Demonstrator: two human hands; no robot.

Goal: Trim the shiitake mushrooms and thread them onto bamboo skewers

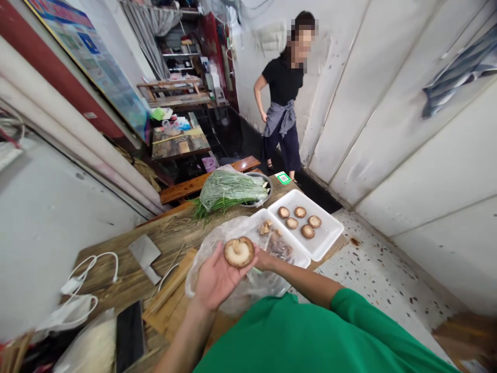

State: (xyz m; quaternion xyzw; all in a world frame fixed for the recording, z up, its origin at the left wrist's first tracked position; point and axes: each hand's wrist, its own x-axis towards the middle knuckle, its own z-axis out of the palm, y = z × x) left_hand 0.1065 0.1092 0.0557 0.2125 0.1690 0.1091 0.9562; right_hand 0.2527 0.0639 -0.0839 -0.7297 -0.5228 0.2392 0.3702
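Observation:
A shiitake mushroom (237, 254), pale gilled underside and stem stub facing up, lies in my left hand (217, 282), held between thumb and fingers. Just behind it to the right is my right hand (264, 260); its fingers are mostly hidden, so I cannot see whether they hold anything. Under both hands spreads a clear plastic bag (209, 238). Beside it, a white tray (301, 255) contains stem pieces (266, 227) and darker mushroom bits. Several mushroom caps (308, 231) sit spaced apart in a second white tray (332, 231).
Leafy greens (229, 189) in plastic lie over a bowl (267, 181) at the table's far side. A cleaver (144, 251), wooden board (171, 305), white cable (87, 269) and black phone-like slab (130, 334) are on the left. A person (285, 88) stands beyond the table.

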